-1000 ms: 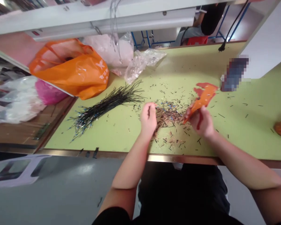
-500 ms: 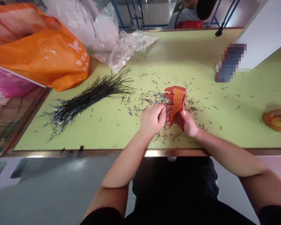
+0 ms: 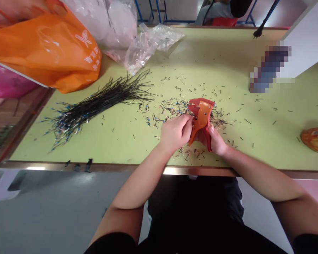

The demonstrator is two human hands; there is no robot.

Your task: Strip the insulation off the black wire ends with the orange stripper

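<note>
My right hand was wrapped around the orange-red tool, thumb along the red handle, the other fingers mostly hidden behind; handles pointed toward me and stood spread, a grip presumably chosen so one palm could work both. The tool was in front of my body, over the table, its head pointing away and its mouth facing left. I judged that angle suited my left hand, set right at the mouth: its fingers were curled inward, thumb side toward the tool. Whether they pinched a wire, or touched the tool itself, I cannot tell; the knuckles covered it. Scraps, short and dark, some blue-tipped, lay around and beneath both hands, likely because trimmings dropped where the tool was used. The bundle of black wires lay slantwise to the left, apart from the scraps: blue-tipped ends farthest left, loose ends fanned toward my hands, probably for easy reach. Beyond it, the orange bag and clear plastic sat toward the far left, seemingly to leave elbow room. Both forearms crossed the near edge, perhaps for steadiness; actual contact was unclear.
</note>
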